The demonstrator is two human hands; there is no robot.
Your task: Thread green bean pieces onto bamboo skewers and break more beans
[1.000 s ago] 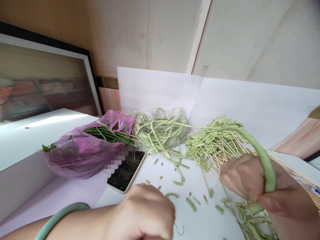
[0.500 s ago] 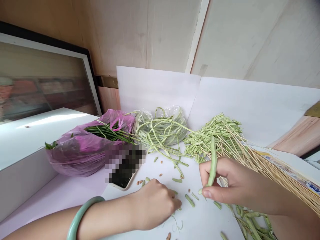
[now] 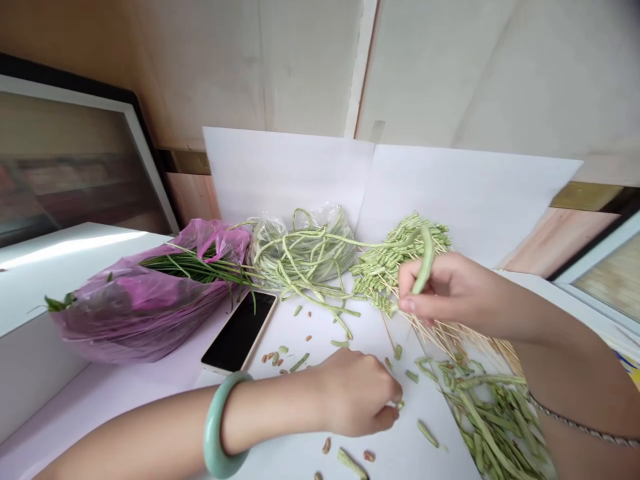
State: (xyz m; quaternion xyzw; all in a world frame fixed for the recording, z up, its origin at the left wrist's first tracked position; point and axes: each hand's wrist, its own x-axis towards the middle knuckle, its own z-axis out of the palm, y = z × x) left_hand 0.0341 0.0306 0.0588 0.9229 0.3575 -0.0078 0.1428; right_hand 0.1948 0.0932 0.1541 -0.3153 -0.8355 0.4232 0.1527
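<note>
My left hand (image 3: 357, 393), with a pale green bangle (image 3: 220, 427) on its wrist, rests low on the white table (image 3: 280, 460), fingertips pinched on a small green bean piece (image 3: 400, 404). My right hand (image 3: 443, 290) is raised above the table and is closed on a long green bean (image 3: 427, 257), which runs back to the clear bag. Behind it lies a pile of bamboo skewers (image 3: 400, 257) threaded with short bean pieces. Loose bean bits and brown seeds are scattered around my left hand.
A purple plastic bag of green stalks (image 3: 145, 293) lies at the left, a clear bag of long beans (image 3: 303, 250) beside it. A phone (image 3: 240, 331) lies face up near the purple bag. Bean trimmings (image 3: 493, 420) are heaped at the right. White boards stand behind.
My right hand rose and moved back toward the skewer pile, still holding the bean. My left hand slid right across the table and pinched a small piece. The view shifted right.
</note>
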